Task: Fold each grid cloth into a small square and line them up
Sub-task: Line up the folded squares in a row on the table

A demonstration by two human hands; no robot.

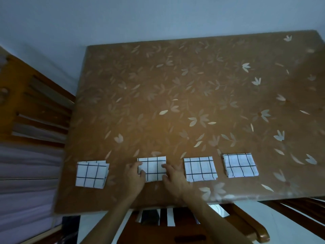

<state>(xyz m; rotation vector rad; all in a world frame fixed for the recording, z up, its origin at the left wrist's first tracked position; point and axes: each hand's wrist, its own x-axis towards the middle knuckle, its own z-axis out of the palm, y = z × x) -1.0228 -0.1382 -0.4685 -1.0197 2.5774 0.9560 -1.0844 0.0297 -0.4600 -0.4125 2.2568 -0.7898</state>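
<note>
Several white cloths with black grid lines lie folded into small squares in a row along the table's near edge. The leftmost cloth [91, 174] sits apart at the left. The second cloth [153, 166] lies flat between my hands. My left hand [134, 176] grips its left edge with the fingers on top. My right hand [173, 178] holds its right edge, fingertips pressing on the fabric. To the right lie the third cloth [200, 169] and the rightmost cloth [240, 165], neither touched by a hand.
The table [175, 94] wears a brown covering with pale leaf prints and stands against a pale wall. A wooden slatted chair [35, 106] stands at the left. Another wooden chair [246, 224] sits below the near edge.
</note>
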